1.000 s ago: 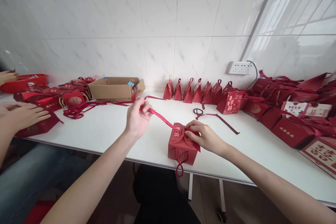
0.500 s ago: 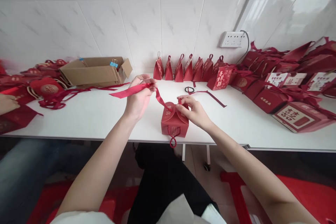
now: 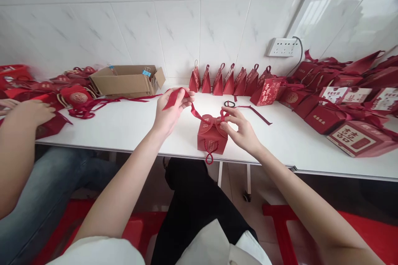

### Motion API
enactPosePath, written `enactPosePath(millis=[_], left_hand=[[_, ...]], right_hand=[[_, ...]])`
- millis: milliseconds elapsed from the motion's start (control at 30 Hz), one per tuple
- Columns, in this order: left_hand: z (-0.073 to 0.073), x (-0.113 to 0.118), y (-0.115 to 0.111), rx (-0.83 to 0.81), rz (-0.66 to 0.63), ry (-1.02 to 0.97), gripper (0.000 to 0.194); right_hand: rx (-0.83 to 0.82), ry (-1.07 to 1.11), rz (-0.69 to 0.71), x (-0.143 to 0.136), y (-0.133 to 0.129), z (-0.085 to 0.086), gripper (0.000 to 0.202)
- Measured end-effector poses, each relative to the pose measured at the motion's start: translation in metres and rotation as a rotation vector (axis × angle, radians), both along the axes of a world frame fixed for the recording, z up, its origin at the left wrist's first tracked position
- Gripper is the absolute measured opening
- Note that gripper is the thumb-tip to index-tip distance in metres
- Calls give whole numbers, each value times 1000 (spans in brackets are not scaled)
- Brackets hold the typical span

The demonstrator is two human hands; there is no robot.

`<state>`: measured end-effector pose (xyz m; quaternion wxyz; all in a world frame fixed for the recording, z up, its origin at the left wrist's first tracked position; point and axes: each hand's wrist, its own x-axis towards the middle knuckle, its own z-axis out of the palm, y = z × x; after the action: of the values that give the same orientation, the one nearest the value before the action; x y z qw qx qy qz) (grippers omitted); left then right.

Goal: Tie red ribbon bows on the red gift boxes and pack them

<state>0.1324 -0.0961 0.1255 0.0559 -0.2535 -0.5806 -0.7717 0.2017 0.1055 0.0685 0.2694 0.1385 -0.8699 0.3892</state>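
Note:
A small red gift box (image 3: 212,137) stands near the table's front edge, with a twisted red cord loop (image 3: 209,156) hanging down its front. From its top a red ribbon (image 3: 196,113) runs up to the left. My left hand (image 3: 171,107), raised left of the box, pinches that ribbon, and its end lies back over the fingers. At the box's top right corner, my right hand (image 3: 239,127) has thumb and fingertips closed on a short loop of ribbon (image 3: 222,115). The fingers partly hide this side of the lid.
An open cardboard box (image 3: 124,83) stands at the back left. Several small red bags (image 3: 219,83) line the wall. A black ring (image 3: 229,103) and a ribbon strip (image 3: 258,115) lie behind the gift box. Red boxes (image 3: 323,116) crowd the right. At left, a co-worker's hand (image 3: 34,112) rests over red boxes.
My left hand has turned, and the ribbon's free end now folds over the fingers instead of pointing left. The view has shifted left, showing more of the co-worker's arm.

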Motion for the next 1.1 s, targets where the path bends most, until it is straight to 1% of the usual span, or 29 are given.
enactPosePath(millis=[67,133,200,267,367,433,533,667,833,967,1100], left_hand=[[3,3,-5,5,-1,-11,19],[8,4,-10,-7,30,-20,18],[16,3,-14,-21,90,-10,17],[26,0,-16,-29,149,32,16],[42,-5,-11,-61,187,112,16],[52,-6,-4,-95,194,143,18],[61,-3,5,-173,188,163,21],[65,0,11,-276,154,189,20],[68,3,10,-345,143,178,22],[65,5,6,-404,131,185,22],[59,-3,2,-435,107,219,27]], right_hand=[[21,21,-17,2,1,2,19],[-10,38,-29,2,2,6,21],[-116,18,-22,0,2,13,24],[-256,-33,13,-4,-1,23,24],[-412,-117,71,-13,-11,38,16],[-483,-130,75,-18,-18,46,13],[-542,-90,59,-21,-24,51,18],[-607,-69,72,-18,-18,50,24],[-704,-99,170,-11,-5,52,31],[-747,-109,238,3,4,54,33],[-771,-152,297,20,7,52,25]])
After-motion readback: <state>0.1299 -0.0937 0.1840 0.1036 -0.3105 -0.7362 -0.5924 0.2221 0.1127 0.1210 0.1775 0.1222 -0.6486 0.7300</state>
